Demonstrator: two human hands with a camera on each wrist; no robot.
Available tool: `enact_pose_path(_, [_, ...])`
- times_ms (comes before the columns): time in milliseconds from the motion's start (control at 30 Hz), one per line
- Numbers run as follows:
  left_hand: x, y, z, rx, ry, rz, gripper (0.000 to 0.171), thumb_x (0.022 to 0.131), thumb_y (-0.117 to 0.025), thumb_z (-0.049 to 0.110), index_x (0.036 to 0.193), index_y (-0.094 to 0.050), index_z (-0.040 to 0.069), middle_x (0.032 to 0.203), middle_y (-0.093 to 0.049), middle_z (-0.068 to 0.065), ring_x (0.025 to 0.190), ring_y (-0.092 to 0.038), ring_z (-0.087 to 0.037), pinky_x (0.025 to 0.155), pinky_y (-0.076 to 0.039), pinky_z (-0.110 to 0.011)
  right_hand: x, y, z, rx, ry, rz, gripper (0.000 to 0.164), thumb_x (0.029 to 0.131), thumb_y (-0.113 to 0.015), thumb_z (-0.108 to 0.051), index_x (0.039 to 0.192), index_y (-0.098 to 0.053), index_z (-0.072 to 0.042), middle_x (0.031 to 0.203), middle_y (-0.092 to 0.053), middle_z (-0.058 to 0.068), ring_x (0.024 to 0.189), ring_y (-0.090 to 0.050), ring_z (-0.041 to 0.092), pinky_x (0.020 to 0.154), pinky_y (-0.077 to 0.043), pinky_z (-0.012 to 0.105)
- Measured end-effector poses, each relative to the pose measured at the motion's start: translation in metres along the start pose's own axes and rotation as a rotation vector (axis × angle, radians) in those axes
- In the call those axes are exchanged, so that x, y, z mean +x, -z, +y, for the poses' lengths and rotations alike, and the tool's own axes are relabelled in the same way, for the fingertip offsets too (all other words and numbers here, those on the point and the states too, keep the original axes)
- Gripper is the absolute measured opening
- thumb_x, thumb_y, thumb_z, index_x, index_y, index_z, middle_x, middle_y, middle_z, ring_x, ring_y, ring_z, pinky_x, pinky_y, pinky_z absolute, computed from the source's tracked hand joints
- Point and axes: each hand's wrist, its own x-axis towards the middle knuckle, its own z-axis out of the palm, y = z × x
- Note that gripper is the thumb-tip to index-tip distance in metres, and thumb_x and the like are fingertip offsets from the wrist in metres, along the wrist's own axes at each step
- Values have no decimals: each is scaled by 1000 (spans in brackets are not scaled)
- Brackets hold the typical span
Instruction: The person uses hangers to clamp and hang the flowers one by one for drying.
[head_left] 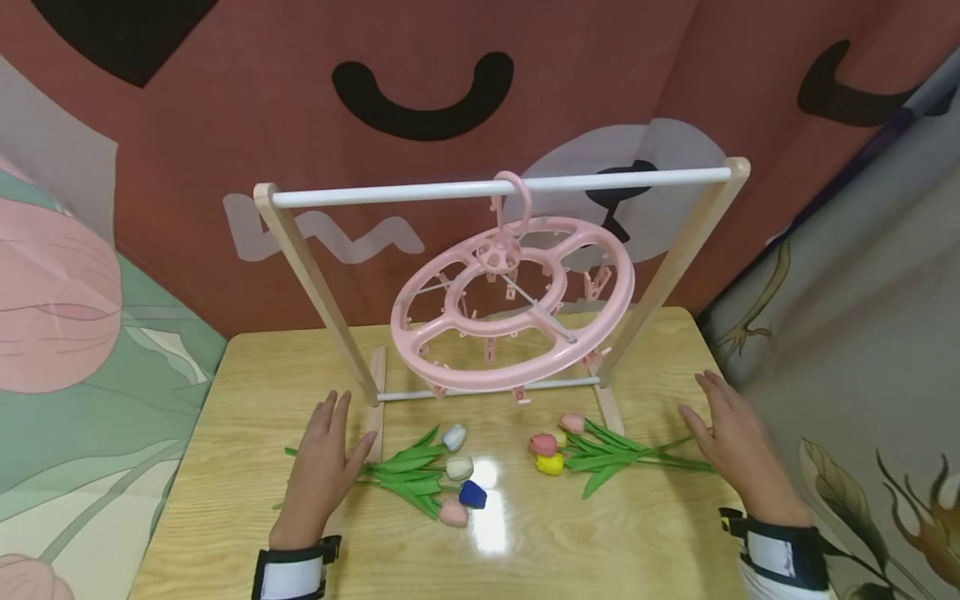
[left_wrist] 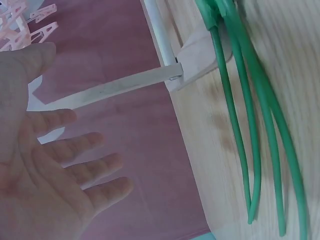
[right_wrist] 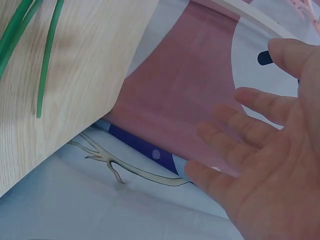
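My left hand [head_left: 321, 467] hovers over the stems of the left tulip bunch, its fingers straight and holding nothing. That bunch of artificial tulips [head_left: 412, 473] has white, pale blue, dark blue and pink heads; its green stems [left_wrist: 255, 110] show in the left wrist view. On the right, my right hand [head_left: 738, 446] is held with fingers extended beside the stem ends of a second tulip bunch [head_left: 607, 452] with pink and yellow heads. Between and beyond the hands hangs a pink round clip hanger [head_left: 517, 367], hooked on a white bar [head_left: 390, 195].
A wooden-legged rack [head_left: 318, 283] carries the bar and stands on the wood-grain table [head_left: 525, 542]. Small pink clips [head_left: 597, 283] dangle from the hanger. Printed curtains [head_left: 600, 75] enclose the table's back and sides.
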Motion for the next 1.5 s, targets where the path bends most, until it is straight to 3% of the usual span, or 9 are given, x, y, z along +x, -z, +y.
enact_pose_path(133, [0,1,4,-15,-3,-13,78,95,-75,29,154,-38,-5,155,-39,-37,139,-40,-59,110,-41,-72,-1,-1,-1,0,13,-6,57,102,-66,-18,144,-44,14,146,-45,40,129,-45,59,98,-41,75])
enact_pose_path(367, [1,-6,12,-32,-40,-48,77,96,-75,32,154,-40,-4,155,-40,-35,141,-42,-55,112,-42,-68,-7,-9,-1,18,-40,-98,57,106,-60,-24,145,-44,14,149,-42,39,132,-42,59,101,-40,75])
enact_pose_path(533, [1,-13,20,-31,-73,-50,77,95,-76,33,153,-42,-4,153,-43,-35,138,-46,-54,109,-46,-67,-13,-19,2,22,-19,-103,54,104,-62,-22,143,-47,14,147,-45,39,129,-45,59,100,-43,74])
enact_pose_path(733, [0,-25,31,-42,-115,-42,75,93,-78,32,150,-45,-4,150,-47,-35,136,-50,-52,108,-48,-65,-18,-33,4,-32,16,-131,51,97,-71,-10,138,-53,12,143,-50,37,125,-50,58,99,-46,73])
enact_pose_path(967, [2,-37,45,-55,-148,-40,71,93,-79,30,147,-49,-4,148,-49,-34,135,-52,-51,109,-49,-63,-22,-52,13,-75,150,-114,44,83,-80,2,125,-67,9,132,-62,32,117,-60,53,94,-54,65])
enact_pose_path(1200, [9,-53,66,-117,-198,-43,67,93,-78,30,144,-52,-5,147,-50,-34,134,-52,-50,108,-50,-61,-31,-62,21,-89,118,-152,35,80,-80,9,114,-71,4,125,-67,28,114,-63,49,93,-56,63])
enact_pose_path(1500, [12,-71,86,-125,-265,-77,56,95,-76,29,138,-59,-2,143,-57,-29,131,-57,-44,107,-52,-56,-33,-76,25,-101,159,-116,27,75,-84,10,98,-74,1,108,-73,21,102,-68,42,88,-59,57])
